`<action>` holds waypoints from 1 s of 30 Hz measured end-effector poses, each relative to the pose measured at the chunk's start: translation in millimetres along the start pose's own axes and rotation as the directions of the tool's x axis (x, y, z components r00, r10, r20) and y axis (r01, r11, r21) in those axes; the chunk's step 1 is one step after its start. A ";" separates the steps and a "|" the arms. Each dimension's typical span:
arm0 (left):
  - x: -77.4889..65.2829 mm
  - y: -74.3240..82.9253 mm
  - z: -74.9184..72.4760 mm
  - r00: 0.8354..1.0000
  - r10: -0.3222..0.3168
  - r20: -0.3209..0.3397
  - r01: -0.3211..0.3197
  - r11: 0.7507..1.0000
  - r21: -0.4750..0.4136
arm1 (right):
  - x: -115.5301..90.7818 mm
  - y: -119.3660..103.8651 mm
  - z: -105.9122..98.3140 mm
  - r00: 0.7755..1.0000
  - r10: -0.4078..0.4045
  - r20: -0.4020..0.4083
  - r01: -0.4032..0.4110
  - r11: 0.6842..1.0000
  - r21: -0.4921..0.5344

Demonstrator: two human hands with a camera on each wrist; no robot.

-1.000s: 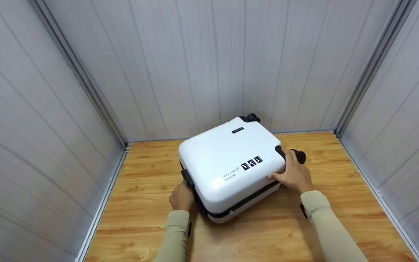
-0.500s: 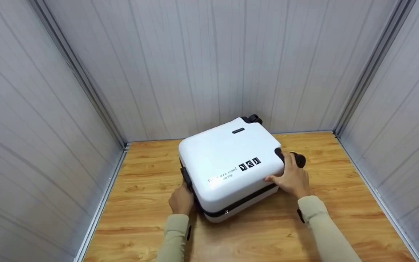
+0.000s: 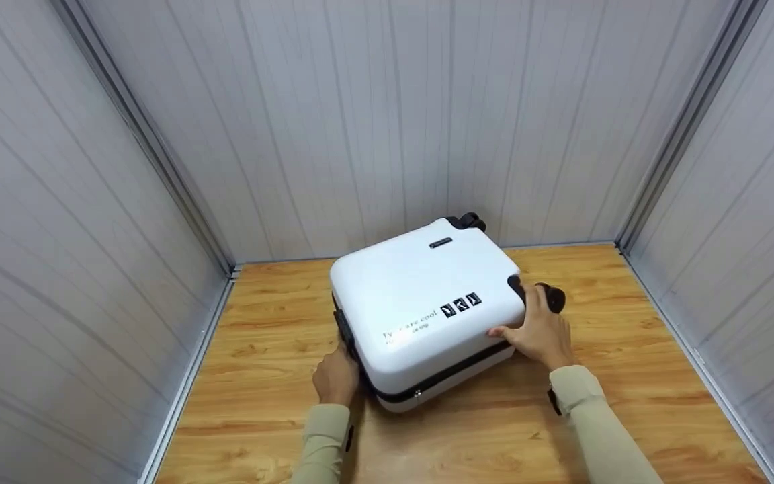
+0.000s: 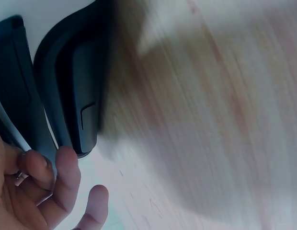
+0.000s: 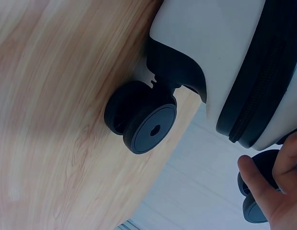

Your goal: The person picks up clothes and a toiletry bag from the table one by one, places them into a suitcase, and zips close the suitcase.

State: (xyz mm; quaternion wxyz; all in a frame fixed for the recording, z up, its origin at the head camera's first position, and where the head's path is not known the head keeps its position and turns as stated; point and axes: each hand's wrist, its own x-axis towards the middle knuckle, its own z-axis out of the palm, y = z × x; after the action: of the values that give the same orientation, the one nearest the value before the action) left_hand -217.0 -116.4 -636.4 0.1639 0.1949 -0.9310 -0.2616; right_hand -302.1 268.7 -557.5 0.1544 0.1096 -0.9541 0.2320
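Note:
A white hard-shell suitcase (image 3: 420,289) lies on its broad side, turned at an angle, with printed lettering and black picture squares on top. My left hand (image 3: 336,376) is at its left end, just below the black side handle (image 3: 345,331). In the left wrist view, its bent fingers (image 4: 67,167) touch the end of black trim, and a small shiny metal piece shows among them. With the thumb on the front side and fingers over the corner, my right hand (image 3: 540,329) grips the suitcase beside a black wheel (image 3: 553,297). The left fingertips are hidden in the head view.
The suitcase rests on a wood-grain surface (image 3: 259,403). A pale panel wall (image 3: 333,134) rises behind it, with side walls at left and right. Another black double wheel (image 3: 471,220) sticks out at the far corner. A dark zipper band (image 5: 258,72) runs round the case.
The suitcase has turned and tilted slightly, and more of its lettering shows as the glare shifted. My right hand has moved slightly down and left with it. The left hand has barely moved.

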 end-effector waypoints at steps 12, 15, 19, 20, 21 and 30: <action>-11.1 -3.1 -0.4 1.000 0.005 0.006 -0.005 1.000 0.012 | -2.6 -4.8 3.5 1.000 0.008 -0.003 -0.008 1.000 0.004; -14.0 -3.5 -0.3 1.000 -0.003 0.005 0.003 1.000 0.014 | -2.9 -6.6 4.1 1.000 0.021 0.005 -0.021 1.000 0.005; -19.1 -2.2 -1.7 1.000 -0.007 0.003 0.007 1.000 0.015 | -4.3 -9.0 3.8 0.999 0.034 0.003 -0.034 0.999 0.010; -20.4 -1.9 -2.3 1.000 -0.008 0.004 0.008 1.000 0.014 | -4.8 -9.7 3.8 0.999 0.035 -0.001 -0.035 0.999 0.012; -21.6 -1.7 -2.8 1.000 -0.009 0.003 0.009 1.000 0.014 | -5.3 -10.3 3.9 0.999 0.037 -0.005 -0.037 0.999 0.011; -36.2 -3.0 -6.1 1.000 0.013 -0.027 -0.013 1.000 -0.016 | -13.5 -21.2 10.3 0.997 0.041 -0.061 -0.040 0.999 0.017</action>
State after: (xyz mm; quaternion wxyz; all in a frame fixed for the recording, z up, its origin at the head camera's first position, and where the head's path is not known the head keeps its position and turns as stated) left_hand -182.2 -105.1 -640.5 0.1796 0.1910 -0.9278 -0.2654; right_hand -286.1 247.2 -562.2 0.1782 0.0841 -0.9491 0.2457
